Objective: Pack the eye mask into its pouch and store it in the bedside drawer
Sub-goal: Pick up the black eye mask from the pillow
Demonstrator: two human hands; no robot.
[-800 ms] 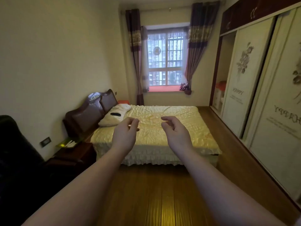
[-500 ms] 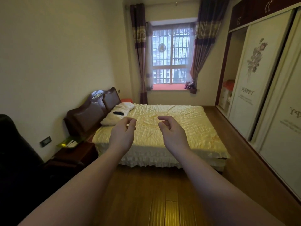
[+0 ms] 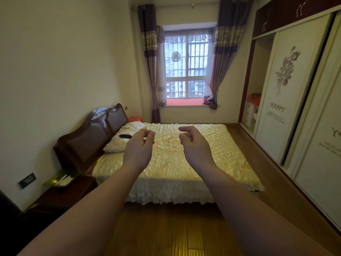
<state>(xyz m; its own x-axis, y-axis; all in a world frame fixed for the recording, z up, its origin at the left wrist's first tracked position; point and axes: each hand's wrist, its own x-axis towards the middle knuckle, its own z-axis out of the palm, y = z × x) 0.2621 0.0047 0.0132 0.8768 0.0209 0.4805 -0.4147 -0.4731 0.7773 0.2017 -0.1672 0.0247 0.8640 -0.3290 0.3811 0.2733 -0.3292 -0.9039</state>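
A small black eye mask (image 3: 124, 136) lies on the white pillow (image 3: 121, 139) at the head of the bed (image 3: 171, 159). A dark wooden bedside table (image 3: 60, 194) stands left of the bed; its drawer front is in shadow. Both my arms reach forward at chest height, well short of the bed. My left hand (image 3: 138, 147) has its fingers curled loosely and holds nothing. My right hand (image 3: 195, 145) is likewise half curled and empty. I cannot make out a pouch.
A greenish tray with papers (image 3: 59, 180) sits on the bedside table. A dark armchair (image 3: 9, 215) fills the left edge. Sliding wardrobe doors (image 3: 287, 100) line the right wall. Wooden floor (image 3: 166, 230) lies between me and the bed; a curtained window (image 3: 186, 71) is beyond.
The view has tilted up slightly and shifted right, so the bed sits lower in frame. Both hands stay raised, curled and empty.
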